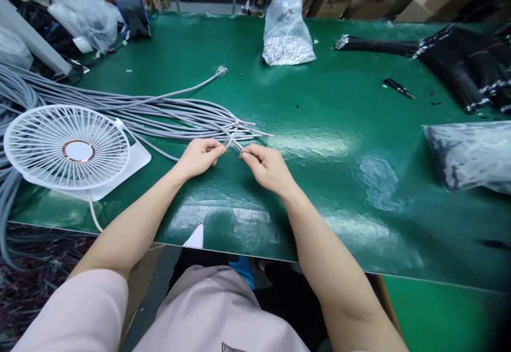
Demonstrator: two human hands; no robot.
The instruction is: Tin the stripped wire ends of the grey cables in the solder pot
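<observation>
Pale, split strands at the end of a grey cable (232, 139) form a small upside-down V between my two hands. My left hand (200, 156) pinches one side of it with thumb and forefinger. On the other side, my right hand (268, 166) has its fingers closed on a strand. The fingertips cover the exact ends. Just beyond my hands lies a bundle of grey cables (171, 113), their pale ends pointing right. One separate cable end (221, 71) with frayed strands lies farther back.
A white fan (43, 128) stands on the green table (319, 192) at left. A clear bag of small shiny parts (288, 35) sits at the back. Snips (399, 88), black wire bundles (455, 67) and a filled plastic bag (471, 155) lie to the right.
</observation>
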